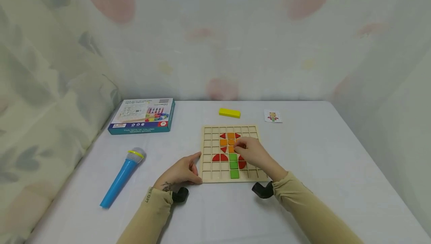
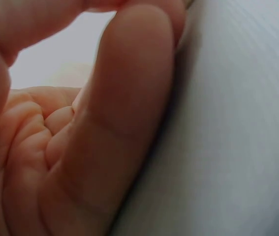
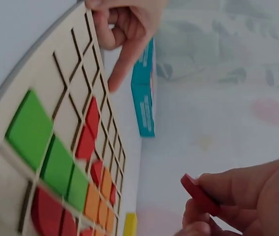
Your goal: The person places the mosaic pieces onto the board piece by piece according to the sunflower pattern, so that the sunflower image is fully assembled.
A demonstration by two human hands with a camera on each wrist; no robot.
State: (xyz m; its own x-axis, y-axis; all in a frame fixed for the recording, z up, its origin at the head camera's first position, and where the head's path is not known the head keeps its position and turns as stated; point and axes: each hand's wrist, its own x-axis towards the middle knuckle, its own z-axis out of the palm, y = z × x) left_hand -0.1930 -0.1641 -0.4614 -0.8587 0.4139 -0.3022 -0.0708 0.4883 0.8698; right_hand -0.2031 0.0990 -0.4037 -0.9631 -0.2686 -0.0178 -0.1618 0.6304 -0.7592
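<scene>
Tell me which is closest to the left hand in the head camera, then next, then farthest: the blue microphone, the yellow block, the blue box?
1. Blue microphone, to the left hand's left.
2. Blue box, far left.
3. Yellow block, beyond the wooden board.

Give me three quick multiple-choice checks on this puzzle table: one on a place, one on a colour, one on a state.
1. Where is the yellow block?
A. Beyond the board's far edge
B. Inside the blue box
C. Under the microphone

2. What colour is the piece in the right hand?
A. Green
B. Red
C. Orange

3. What is the left hand doing?
A. Lifting the microphone
B. Resting on the board's near left corner
C. Holding the card

Answers:
1 A: the yellow block lies on the table past the board.
2 B: the right hand pinches a red piece.
3 B: the left hand touches the board's corner, while the microphone lies apart.
</scene>
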